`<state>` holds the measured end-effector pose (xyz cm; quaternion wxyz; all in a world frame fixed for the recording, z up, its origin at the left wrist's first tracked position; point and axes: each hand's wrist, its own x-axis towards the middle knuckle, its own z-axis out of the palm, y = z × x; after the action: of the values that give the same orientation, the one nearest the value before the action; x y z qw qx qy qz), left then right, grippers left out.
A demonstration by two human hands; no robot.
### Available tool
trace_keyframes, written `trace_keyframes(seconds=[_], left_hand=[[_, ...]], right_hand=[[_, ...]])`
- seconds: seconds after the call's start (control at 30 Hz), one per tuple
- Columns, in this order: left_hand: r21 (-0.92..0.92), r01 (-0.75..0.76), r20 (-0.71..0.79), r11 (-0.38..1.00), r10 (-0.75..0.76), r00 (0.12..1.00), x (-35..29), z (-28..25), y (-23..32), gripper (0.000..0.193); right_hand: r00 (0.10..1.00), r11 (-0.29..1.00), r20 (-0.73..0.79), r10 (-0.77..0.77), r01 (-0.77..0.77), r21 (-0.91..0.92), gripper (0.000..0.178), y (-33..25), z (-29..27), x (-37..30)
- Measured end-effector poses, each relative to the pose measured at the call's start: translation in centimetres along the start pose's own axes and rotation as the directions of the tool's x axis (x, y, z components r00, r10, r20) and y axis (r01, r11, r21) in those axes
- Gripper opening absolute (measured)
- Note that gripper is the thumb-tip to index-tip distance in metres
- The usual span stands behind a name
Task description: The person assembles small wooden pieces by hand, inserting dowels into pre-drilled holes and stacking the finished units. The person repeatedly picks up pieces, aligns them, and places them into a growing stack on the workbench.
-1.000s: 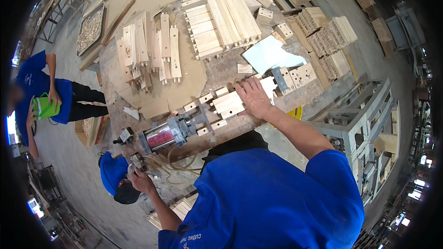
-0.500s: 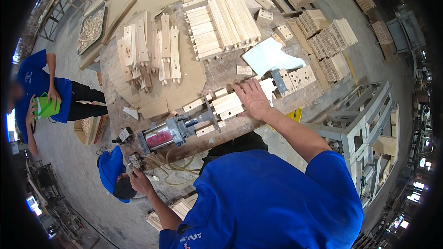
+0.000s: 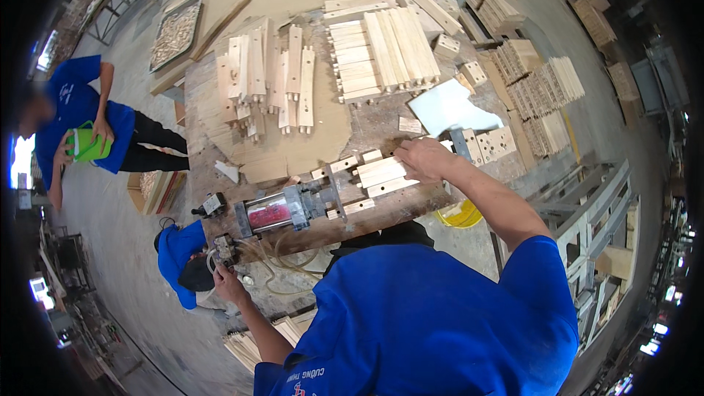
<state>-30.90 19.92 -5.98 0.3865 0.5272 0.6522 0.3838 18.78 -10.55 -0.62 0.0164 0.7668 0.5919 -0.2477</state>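
My right hand (image 3: 427, 160) curls its fingers over the right end of a wooden panel of pale pieces (image 3: 383, 174), lying near the workbench's front edge. Left of that panel, a small gap away, stands the metal pusher plate (image 3: 336, 185) of an air cylinder (image 3: 273, 211) with a clear barrel and red inside. Small wooden blocks (image 3: 352, 209) sit around the plate. At the bench's left end my left hand (image 3: 229, 283) is closed at a small metal air valve (image 3: 224, 249) with hoses; its fingertips are partly hidden.
Slatted wooden pieces (image 3: 389, 51) and loose rails (image 3: 271, 73) are stacked on the bench (image 3: 352, 128). A white foam sheet (image 3: 451, 106) lies by a drilled block (image 3: 496, 144). At left, a co-worker (image 3: 88, 117) holds a green bucket (image 3: 89, 144); another person (image 3: 182, 260) is low beside the bench.
My right hand has gone from lying flat to curled round the panel's end. A gap now shows between panel and pusher plate. The whole view has shifted; my left hand stays at the valve.
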Motion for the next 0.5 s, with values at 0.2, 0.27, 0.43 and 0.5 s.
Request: trace_keyframes(seconds=[0.2, 0.27, 0.43, 0.5], left_hand=[[0.317, -0.115, -0.019, 0.941, 0.127, 0.992, -0.2, -0.6, 0.3, 0.036], [0.351, -0.093, -0.037, 0.932, 0.113, 0.993, -0.1, -0.6, 0.6, 0.037], [0.448, -0.182, -0.154, 0.875, 0.276, 0.949, -0.3, -0.1, 1.6, 0.037], [0.516, -0.288, -0.237, 0.807, 0.457, 0.857, -0.3, 0.8, 2.3, 0.042]], right_hand=[[0.993, 0.999, -0.111, -0.05, 0.05, 0.0, 0.043, -1.1, -2.1, -0.3], [0.974, 0.995, -0.226, -0.03, 0.051, 0.088, 0.048, -1.5, -3.1, -0.7], [0.814, 0.972, -0.581, 0.011, 0.126, 0.196, 0.06, -3.6, -6.3, -1.3], [0.727, 0.96, -0.687, 0.006, 0.187, 0.207, 0.063, -4.4, -6.8, -1.3]])
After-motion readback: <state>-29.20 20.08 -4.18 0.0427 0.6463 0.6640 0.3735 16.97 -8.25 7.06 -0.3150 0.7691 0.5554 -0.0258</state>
